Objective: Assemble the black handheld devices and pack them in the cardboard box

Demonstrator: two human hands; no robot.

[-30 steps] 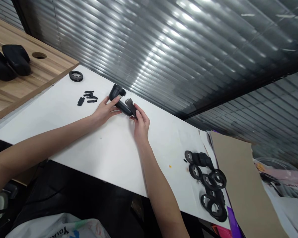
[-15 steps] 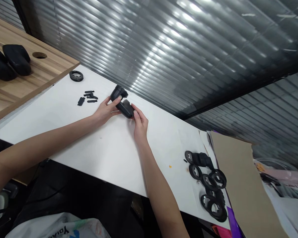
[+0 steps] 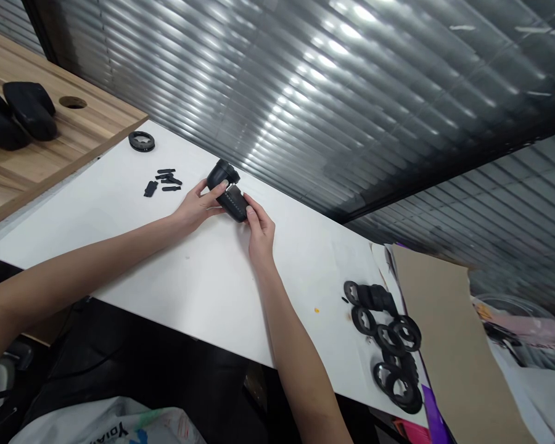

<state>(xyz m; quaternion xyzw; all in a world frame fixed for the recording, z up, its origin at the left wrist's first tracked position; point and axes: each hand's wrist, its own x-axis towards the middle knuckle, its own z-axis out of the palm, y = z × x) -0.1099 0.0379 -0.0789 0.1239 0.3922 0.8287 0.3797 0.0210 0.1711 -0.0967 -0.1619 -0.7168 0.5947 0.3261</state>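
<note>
Over the white table [image 3: 203,265], a black plastic housing [image 3: 216,179] with a round, collar-like top end is held tilted between both hands. My left hand [image 3: 198,205] is closed around its left side, thumb pressed on the front. A flat dark panel [image 3: 237,198] lies along the housing's right side, beside a row of small light marks. With thumb and fingers, my right hand [image 3: 259,229] pinches the panel's lower right end, close against the housing. Whether panel and housing are joined, I cannot tell. Several small flat black pieces [image 3: 170,179] lie left of my left hand.
A black ring [image 3: 141,142] lies at the table's far left corner. Several black rings [image 3: 389,339] are heaped on the right, near a brown cardboard sheet [image 3: 457,333]. Dark rounded housings [image 3: 32,111] rest on the wooden board [image 3: 97,129]. A corrugated metal wall [image 3: 259,80] borders the back.
My right hand has shifted slightly left and up, and the flat panel now sits closer against the housing. The left hand keeps its grip nearly in place.
</note>
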